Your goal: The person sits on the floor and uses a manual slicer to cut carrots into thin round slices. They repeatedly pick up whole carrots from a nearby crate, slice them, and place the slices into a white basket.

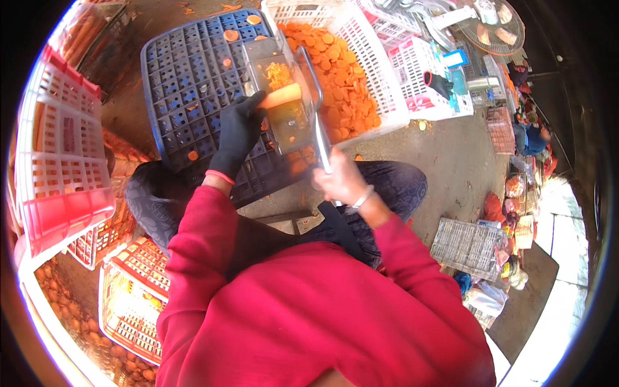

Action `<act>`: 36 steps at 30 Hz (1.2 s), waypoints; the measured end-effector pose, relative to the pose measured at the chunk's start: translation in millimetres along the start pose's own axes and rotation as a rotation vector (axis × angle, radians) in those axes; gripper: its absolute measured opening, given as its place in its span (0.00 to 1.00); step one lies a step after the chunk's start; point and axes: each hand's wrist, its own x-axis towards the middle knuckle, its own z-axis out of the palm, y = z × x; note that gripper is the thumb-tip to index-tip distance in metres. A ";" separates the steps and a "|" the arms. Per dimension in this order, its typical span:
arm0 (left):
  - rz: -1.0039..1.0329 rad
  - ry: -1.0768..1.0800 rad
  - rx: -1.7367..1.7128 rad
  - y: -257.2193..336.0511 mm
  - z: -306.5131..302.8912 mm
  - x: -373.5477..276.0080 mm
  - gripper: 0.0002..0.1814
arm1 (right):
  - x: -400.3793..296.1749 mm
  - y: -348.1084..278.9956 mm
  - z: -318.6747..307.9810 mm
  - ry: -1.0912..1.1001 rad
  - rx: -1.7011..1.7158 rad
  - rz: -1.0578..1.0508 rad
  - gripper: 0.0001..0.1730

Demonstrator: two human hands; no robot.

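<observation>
My left hand, in a black glove with a red cuff, holds a peeled carrot flat across the bed of a metal slicer. Orange shreds are heaped just beyond the carrot. My bare right hand, slightly blurred, is closed around the slicer's metal lever handle. The slicer sits at the right side of an upturned blue plastic crate. Beside it, a white plastic crate holds many round carrot slices. A few loose slices lie on the blue crate.
A red and white crate rises close on the left, with an orange crate behind it. White baskets, a black glove and a fan are at the upper right. A grey crate lies to the right; people sit beyond.
</observation>
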 end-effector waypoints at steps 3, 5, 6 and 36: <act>0.005 -0.024 0.112 2.2 5.7 0.9 0.20 | -11.7 -60.1 -41.6 -0.185 0.322 -0.013 0.14; 0.029 -0.031 0.050 0.2 11.2 6.0 0.20 | -2.4 7.1 9.1 0.100 0.064 -0.083 0.15; 0.000 -0.050 0.038 -0.3 10.9 3.5 0.20 | 13.7 1.9 26.5 0.396 -0.267 -0.530 0.14; 0.130 -0.047 0.215 5.8 23.3 6.9 0.18 | 16.1 33.5 27.6 0.167 -0.031 -0.108 0.18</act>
